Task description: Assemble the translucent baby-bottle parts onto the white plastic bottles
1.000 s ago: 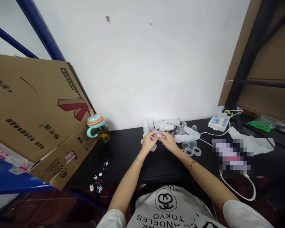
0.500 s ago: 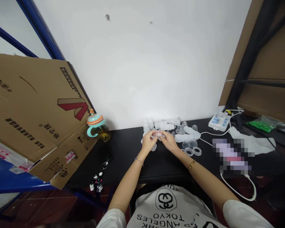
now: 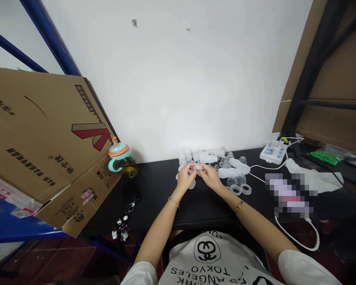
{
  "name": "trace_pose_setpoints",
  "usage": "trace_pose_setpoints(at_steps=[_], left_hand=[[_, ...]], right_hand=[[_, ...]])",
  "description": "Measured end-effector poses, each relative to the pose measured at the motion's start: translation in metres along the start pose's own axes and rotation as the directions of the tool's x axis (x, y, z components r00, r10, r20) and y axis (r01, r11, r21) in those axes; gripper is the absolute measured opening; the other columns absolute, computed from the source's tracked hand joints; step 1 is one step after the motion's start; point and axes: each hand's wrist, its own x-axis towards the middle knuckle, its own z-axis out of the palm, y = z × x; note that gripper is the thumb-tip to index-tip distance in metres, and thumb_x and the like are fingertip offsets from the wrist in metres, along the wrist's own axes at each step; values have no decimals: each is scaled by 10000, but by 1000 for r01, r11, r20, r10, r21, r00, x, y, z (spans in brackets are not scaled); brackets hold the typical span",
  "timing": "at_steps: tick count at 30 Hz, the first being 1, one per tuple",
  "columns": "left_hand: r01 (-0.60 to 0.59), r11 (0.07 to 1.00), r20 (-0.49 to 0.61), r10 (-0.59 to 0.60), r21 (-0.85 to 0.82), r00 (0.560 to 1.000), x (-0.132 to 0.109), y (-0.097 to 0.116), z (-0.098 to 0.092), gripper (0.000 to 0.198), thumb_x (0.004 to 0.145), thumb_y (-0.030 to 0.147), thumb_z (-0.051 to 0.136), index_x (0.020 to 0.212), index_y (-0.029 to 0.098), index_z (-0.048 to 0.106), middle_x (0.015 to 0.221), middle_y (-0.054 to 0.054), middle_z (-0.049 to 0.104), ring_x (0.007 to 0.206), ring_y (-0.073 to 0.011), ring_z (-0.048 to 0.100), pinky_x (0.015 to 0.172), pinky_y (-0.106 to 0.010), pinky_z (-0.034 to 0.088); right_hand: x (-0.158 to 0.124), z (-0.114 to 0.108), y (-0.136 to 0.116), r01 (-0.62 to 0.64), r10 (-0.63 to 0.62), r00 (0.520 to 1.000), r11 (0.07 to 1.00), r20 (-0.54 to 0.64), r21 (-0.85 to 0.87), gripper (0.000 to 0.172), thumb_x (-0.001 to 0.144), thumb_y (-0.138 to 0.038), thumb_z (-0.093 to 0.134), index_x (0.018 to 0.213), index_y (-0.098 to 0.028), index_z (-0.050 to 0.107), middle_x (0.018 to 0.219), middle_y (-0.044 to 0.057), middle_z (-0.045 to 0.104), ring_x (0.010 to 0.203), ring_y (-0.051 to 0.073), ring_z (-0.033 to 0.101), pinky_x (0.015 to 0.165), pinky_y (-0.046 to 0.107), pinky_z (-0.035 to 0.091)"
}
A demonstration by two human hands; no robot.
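You are pinching a small clear plastic piece (image 3: pixel 197 168) with your left hand (image 3: pixel 185 177) and right hand (image 3: pixel 211 177), both gripping it just above the black table (image 3: pixel 160 186), near the pile of clear parts (image 3: pixel 225 163).

Both hands, the left hand (image 3: pixel 186 177) and the right hand (image 3: pixel 211 177), meet over the black surface (image 3: pixel 160 186), fingertips pinching one small clear plastic part (image 3: pixel 197 168) between them. Just behind lies a heap of clear plastic pieces (image 3: pixel 225 162), with two clear rings (image 3: pixel 240 189) near the right wrist. A teal-lidded cup (image 3: pixel 120 156) stands well to the left, beside a tilted cardboard box (image 3: pixel 41 146).
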Motion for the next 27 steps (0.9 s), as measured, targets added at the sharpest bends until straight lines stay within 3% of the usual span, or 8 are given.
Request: trace_pose_setpoints(at_steps=[7, 16, 22, 27], left_hand=[[11, 1000, 8, -10, -28, 1000, 0, 3, -2, 135, 878, 255, 587, 944, 210, 697, 873, -18, 725, 799, -146, 661, 664, -224, 477], [35, 990, 30, -31, -139, 999, 1, 1, 0, 296, 874, 355, 634, 1098, 176, 709, 873, -50, 721, 748, -144, 650, 600, -208, 479], [67, 995, 41, -64, -76, 997, 0, 3, -1, 288, 911, 419, 588, 994, 181, 726, 825, -36, 707, 708, -134, 617, 613, -214, 447], [78, 994, 52, -74, -77, 996, 1, 1, -1, 297, 883, 419, 620, 1019, 174, 721, 829, -29, 696, 673, -125, 593, 627, -220, 450]], right_hand=[[0, 0, 0, -25, 25, 1000, 1000, 13, 4, 254, 922, -400, 531, 913, -212, 701, 669, -1, 665, 603, 183, 625, 606, 264, 443], [2, 0, 0, -130, 107, 990, 949, 96, 288, 306, 938, -449, 480, 830, -208, 637, 657, -18, 635, 456, 133, 560, 507, 253, 445], [3, 0, 1, -127, 100, 989, 951, 106, 283, 358, 935, -504, 500, 986, -198, 678, 696, -14, 656, 455, 125, 559, 499, 247, 461], [2, 1, 3, -139, 114, 988, 954, 108, 264, 382, 925, -502, 497, 1059, -195, 679, 716, -7, 668, 455, 132, 563, 490, 256, 472]])
